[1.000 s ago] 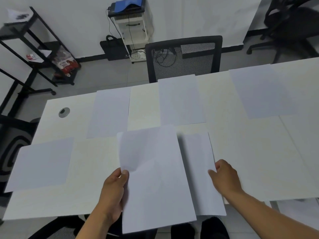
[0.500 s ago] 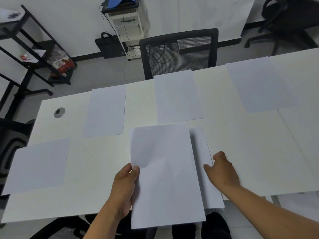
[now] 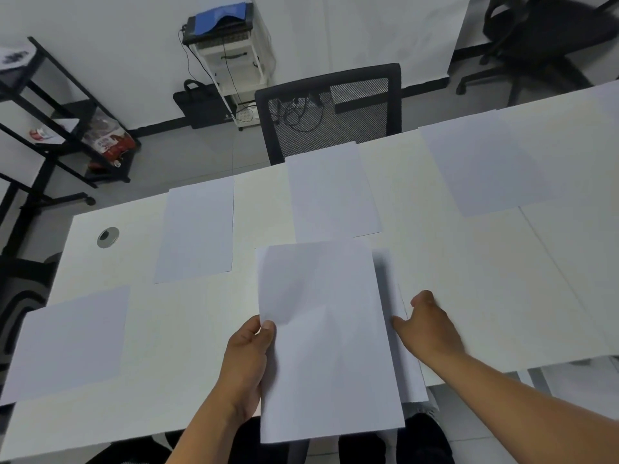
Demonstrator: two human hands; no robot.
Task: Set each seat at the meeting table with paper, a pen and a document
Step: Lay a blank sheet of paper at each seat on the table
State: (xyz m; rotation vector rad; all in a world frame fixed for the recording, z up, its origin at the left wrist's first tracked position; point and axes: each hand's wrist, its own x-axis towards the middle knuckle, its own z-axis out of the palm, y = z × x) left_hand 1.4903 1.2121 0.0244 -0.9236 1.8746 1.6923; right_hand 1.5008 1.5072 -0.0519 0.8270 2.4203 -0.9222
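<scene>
Four blank white paper sheets (image 3: 197, 232) already lie at seats on the long white meeting table (image 3: 469, 262); the left hand (image 3: 246, 360) pinches a loose stack of white sheets (image 3: 328, 346); the right hand (image 3: 427, 324), fingers relaxed, presses another sheet (image 3: 400, 336) flat at the near seat; no pens or documents visible, so most remains

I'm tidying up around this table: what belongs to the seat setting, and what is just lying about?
Job: held paper, sheet under it, four laid sheets, e.g..
Lying about: black bag, red packet on shelf, blue folder.
</scene>
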